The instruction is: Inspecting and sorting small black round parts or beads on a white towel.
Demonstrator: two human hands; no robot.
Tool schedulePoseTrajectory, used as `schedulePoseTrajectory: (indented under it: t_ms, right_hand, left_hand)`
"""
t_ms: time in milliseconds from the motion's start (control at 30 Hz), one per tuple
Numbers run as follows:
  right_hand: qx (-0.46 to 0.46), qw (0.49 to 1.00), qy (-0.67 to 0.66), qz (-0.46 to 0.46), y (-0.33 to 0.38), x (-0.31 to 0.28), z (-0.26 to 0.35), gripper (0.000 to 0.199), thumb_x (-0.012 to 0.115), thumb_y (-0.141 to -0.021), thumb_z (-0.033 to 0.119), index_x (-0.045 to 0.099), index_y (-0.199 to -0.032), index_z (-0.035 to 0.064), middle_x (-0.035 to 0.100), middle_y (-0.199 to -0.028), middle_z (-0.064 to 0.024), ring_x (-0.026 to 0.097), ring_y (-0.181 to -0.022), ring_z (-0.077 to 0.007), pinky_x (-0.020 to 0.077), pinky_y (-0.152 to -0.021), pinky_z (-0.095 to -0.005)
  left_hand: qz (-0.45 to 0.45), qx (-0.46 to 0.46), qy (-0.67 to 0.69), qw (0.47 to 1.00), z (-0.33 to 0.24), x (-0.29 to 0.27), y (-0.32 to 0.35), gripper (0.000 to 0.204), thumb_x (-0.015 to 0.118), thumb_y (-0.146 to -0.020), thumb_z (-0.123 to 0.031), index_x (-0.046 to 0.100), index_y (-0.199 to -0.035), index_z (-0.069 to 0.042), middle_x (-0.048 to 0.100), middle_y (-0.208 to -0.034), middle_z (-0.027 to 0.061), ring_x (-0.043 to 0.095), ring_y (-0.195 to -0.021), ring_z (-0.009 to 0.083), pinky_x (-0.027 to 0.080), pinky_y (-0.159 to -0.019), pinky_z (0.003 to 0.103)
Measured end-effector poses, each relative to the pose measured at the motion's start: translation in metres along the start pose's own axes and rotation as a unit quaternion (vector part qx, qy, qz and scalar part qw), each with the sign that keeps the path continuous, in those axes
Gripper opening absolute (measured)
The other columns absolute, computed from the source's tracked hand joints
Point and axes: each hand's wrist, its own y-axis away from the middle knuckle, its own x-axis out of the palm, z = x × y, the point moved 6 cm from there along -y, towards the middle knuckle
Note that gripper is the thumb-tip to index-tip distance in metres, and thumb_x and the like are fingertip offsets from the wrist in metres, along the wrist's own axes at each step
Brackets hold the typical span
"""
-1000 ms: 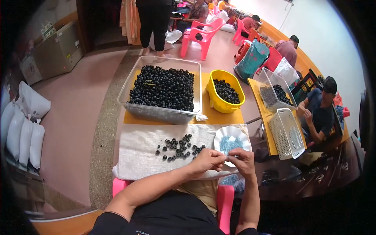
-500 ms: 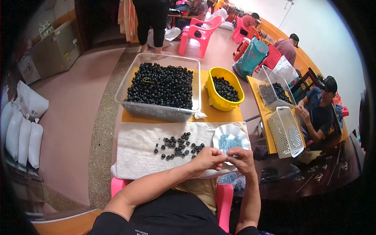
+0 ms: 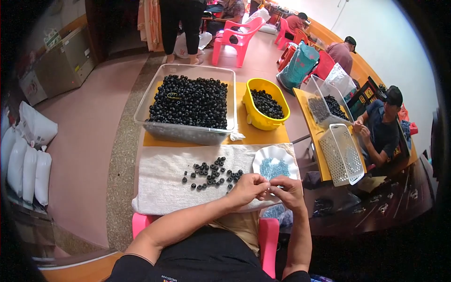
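Observation:
My left hand [image 3: 249, 190] and my right hand [image 3: 288, 191] meet fingertip to fingertip at the towel's near right side. Both are pinched, and whatever sits between the fingers is too small to make out. Just beyond my right hand lies a white scalloped plate [image 3: 261, 156] with tiny light-blue pieces [image 3: 275, 168] on it. To the left of my left hand, small black ring-shaped parts [image 3: 211, 180] are scattered over a white towel [image 3: 159, 181].
Behind the towel stand a clear bin [image 3: 188, 134] and a yellow tub [image 3: 263, 123], both holding black parts. A bag [image 3: 278, 214] of blue pieces hangs below the towel's edge. At right, a person [image 3: 383, 124] sits by a table with a white perforated basket [image 3: 342, 155].
The view has shifted slightly, moving the bins and towel a little left in the picture. My hands stay together in the same pinch, with the fingers slightly adjusted.

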Motion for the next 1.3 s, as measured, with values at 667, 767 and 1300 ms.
schedulePoseTrajectory:
  t_ms: [667,767,1300]
  right_hand:
    - [-0.018,0.993,-0.009,-0.117,0.005,0.0,-0.011,0.016,0.07,-0.084,0.003,0.07,-0.099,-0.0028,0.071,-0.091,-0.0059,0.064,-0.079,-0.0105,0.0522,-0.071,-0.0252]
    - [-0.02,0.992,-0.026,-0.125,0.007,-0.001,-0.017,0.015,0.07,-0.083,0.003,0.07,-0.098,-0.003,0.071,-0.091,-0.0057,0.064,-0.079,-0.0106,0.0522,-0.07,-0.0249]
    - [0.068,0.987,-0.123,-0.08,0.008,0.012,-0.016,0.018,0.06,-0.093,0.008,0.068,-0.102,-0.0048,0.071,-0.088,-0.011,0.068,-0.073,-0.0162,0.0567,-0.066,-0.028]
  left_hand:
    - [-0.065,0.063,-0.115,0.989,-0.005,-0.002,-0.006,0.021,0.06,-0.092,-0.017,0.063,-0.092,0.004,0.065,-0.079,0.0044,0.06,-0.064,0.0081,0.052,-0.058,0.024]
    - [-0.055,0.068,-0.109,0.99,-0.005,-0.001,-0.006,0.02,0.06,-0.092,-0.017,0.063,-0.093,0.003,0.065,-0.08,0.0046,0.06,-0.064,0.0084,0.052,-0.058,0.024]
    - [-0.053,0.073,-0.118,0.989,-0.003,-0.003,-0.007,0.029,0.063,-0.093,-0.026,0.064,-0.099,0.003,0.066,-0.085,0.0049,0.06,-0.07,0.009,0.051,-0.062,0.024]
